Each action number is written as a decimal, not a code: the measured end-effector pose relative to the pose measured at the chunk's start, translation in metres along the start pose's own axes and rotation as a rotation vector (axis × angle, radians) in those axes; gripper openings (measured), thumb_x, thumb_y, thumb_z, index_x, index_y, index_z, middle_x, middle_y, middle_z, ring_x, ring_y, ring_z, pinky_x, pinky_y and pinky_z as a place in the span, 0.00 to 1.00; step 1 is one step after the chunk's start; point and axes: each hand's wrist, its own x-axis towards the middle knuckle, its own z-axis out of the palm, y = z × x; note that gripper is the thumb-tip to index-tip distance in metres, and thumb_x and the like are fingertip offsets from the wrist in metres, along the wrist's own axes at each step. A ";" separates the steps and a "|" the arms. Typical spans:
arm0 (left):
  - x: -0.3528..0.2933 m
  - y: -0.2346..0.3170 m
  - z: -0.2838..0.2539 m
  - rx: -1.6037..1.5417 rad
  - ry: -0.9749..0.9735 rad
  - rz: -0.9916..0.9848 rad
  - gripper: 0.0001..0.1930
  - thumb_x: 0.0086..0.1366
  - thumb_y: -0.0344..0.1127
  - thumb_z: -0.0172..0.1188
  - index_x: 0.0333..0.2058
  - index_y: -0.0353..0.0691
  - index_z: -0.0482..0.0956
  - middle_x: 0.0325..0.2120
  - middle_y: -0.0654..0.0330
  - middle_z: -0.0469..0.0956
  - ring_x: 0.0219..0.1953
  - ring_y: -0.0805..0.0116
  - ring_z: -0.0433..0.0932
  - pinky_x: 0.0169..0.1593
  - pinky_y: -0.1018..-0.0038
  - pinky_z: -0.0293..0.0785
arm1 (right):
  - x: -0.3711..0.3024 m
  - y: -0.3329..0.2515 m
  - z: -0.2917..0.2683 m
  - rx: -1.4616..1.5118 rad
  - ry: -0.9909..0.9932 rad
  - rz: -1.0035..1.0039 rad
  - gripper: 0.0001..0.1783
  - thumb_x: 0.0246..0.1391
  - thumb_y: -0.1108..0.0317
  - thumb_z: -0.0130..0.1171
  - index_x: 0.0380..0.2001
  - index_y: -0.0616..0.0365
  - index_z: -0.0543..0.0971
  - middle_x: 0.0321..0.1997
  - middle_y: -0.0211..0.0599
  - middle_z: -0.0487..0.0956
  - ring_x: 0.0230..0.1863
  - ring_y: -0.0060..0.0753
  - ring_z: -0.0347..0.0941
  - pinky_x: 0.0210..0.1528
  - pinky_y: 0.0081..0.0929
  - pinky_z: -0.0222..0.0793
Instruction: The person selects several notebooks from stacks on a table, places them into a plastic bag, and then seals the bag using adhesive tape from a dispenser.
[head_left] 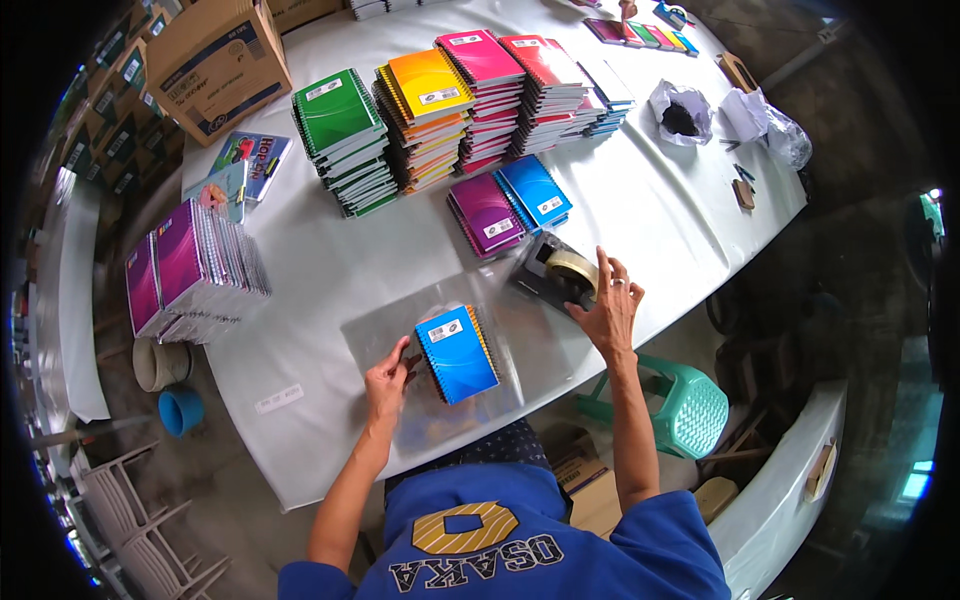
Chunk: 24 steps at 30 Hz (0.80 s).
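Observation:
A small stack of spiral notebooks (458,355), blue cover on top and orange edges showing beneath, lies on a clear plastic sheet (380,322) at the table's near edge. My left hand (388,382) is just left of the stack, fingers loosely bent and apart, over the plastic. To the upper right, my right hand (608,310) reaches to the black tape dispenser (540,285) with its roll of tape (572,270). Its thumb and fingers are spread beside the roll; whether they touch the tape is hard to see.
Behind stand tall piles of green (340,115), yellow (428,90), pink (480,60) and red notebooks (540,70). Purple (487,215) and blue notebooks (535,190) lie nearer. A purple pile (185,255), a carton (220,75) and a green stool (690,410) flank me.

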 end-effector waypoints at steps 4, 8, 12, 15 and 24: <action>-0.001 0.001 -0.001 -0.029 -0.011 0.024 0.20 0.68 0.24 0.49 0.58 0.38 0.70 0.57 0.60 0.71 0.47 0.69 0.79 0.41 0.80 0.71 | 0.008 0.011 -0.006 0.030 0.013 -0.066 0.60 0.29 0.57 0.78 0.66 0.50 0.56 0.49 0.41 0.75 0.52 0.43 0.70 0.59 0.44 0.50; -0.001 0.005 0.001 -0.020 -0.019 0.002 0.21 0.68 0.24 0.49 0.59 0.38 0.70 0.57 0.61 0.72 0.47 0.69 0.79 0.41 0.80 0.71 | 0.001 0.023 0.010 0.295 -0.041 0.043 0.55 0.30 0.57 0.78 0.63 0.53 0.59 0.47 0.42 0.77 0.51 0.42 0.72 0.61 0.43 0.50; -0.004 0.006 0.003 0.004 -0.004 -0.008 0.21 0.68 0.24 0.49 0.59 0.38 0.70 0.57 0.60 0.72 0.47 0.70 0.79 0.41 0.80 0.71 | 0.005 0.026 0.018 0.265 0.050 0.242 0.53 0.29 0.57 0.78 0.60 0.56 0.62 0.47 0.42 0.77 0.52 0.40 0.72 0.60 0.44 0.51; -0.003 0.003 0.002 -0.029 0.008 0.011 0.21 0.68 0.24 0.49 0.59 0.38 0.70 0.57 0.60 0.71 0.47 0.70 0.78 0.42 0.80 0.71 | 0.007 0.013 0.008 0.123 0.212 0.196 0.51 0.31 0.57 0.77 0.59 0.58 0.62 0.46 0.44 0.76 0.51 0.45 0.70 0.57 0.44 0.54; -0.002 0.000 0.001 -0.035 -0.010 0.032 0.22 0.67 0.20 0.46 0.58 0.40 0.71 0.56 0.58 0.72 0.47 0.68 0.79 0.46 0.76 0.75 | -0.067 -0.077 0.061 0.260 -0.212 0.507 0.31 0.45 0.47 0.68 0.37 0.63 0.71 0.42 0.53 0.76 0.45 0.54 0.74 0.41 0.49 0.67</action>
